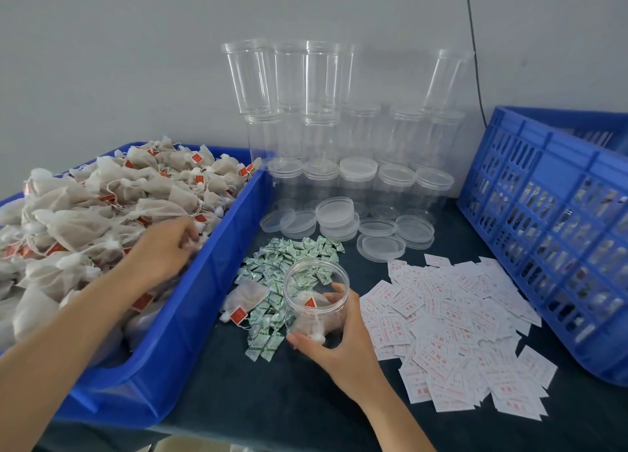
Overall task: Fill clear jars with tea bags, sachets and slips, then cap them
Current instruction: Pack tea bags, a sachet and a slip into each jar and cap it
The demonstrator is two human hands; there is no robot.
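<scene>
My right hand [334, 344] grips an open clear jar [316, 295] standing on the dark table, with a couple of tea bags inside it. My left hand [166, 244] reaches into the blue tray [190, 312], its fingers curled on a tea bag at the near right edge of the heap of tea bags [102, 214]. A pile of green-and-white sachets [289, 275] lies behind and left of the jar, with one loose tea bag [244, 298] beside it. White slips with red print [458, 332] are spread to the jar's right.
Empty clear jars [323, 129] are stacked against the wall, several upside down. Loose clear lids [343, 224] lie in front of them. A blue slatted crate [550, 227] stands at the right edge. The tray overhangs the table's near left side.
</scene>
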